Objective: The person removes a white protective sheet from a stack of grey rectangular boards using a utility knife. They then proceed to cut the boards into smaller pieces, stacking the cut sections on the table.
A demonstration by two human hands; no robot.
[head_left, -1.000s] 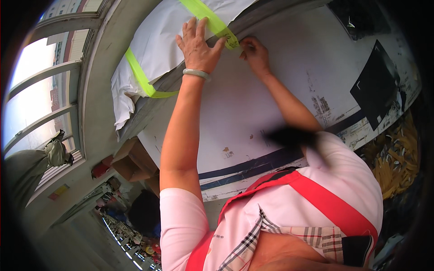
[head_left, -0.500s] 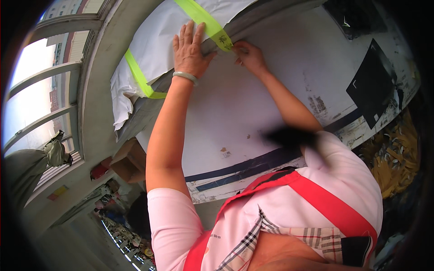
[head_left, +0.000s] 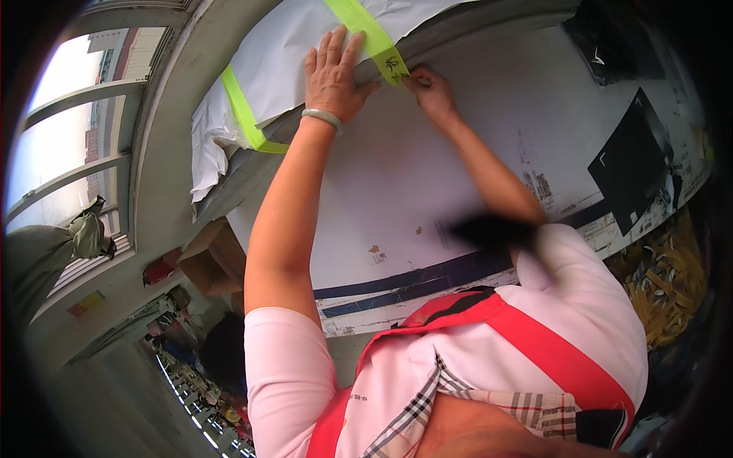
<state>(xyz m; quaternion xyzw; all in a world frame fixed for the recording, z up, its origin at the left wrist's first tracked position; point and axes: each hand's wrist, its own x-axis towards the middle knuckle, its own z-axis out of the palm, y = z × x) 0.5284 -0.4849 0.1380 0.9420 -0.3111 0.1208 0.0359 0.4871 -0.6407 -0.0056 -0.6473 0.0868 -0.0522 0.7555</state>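
Note:
My left hand [head_left: 334,82] lies on the white sheet [head_left: 271,65] at the far edge of the table, palm down with the fingers stretched out and a pale bangle at the wrist. Under that sheet shows a grey layered stack [head_left: 489,27]. A yellow-green tape strip [head_left: 372,40] with handwriting crosses the sheet just right of my left hand. At its near end my right hand [head_left: 435,99] pinches the strip between thumb and curled fingers. Another yellow-green strip [head_left: 243,113] runs over the sheet's left part.
The pale, scuffed table [head_left: 450,168] has dark blue bands along its near side. On its right lie a black sheet [head_left: 634,164] and black plastic [head_left: 611,46]. Windows [head_left: 69,145] line the left wall, with a cardboard box [head_left: 212,259] below. Yellow-brown strips [head_left: 668,275] are heaped at right.
The view has shifted slightly, so the stack and both hands sit a little further right. My left hand still lies flat, and my right hand stays at the strip's end.

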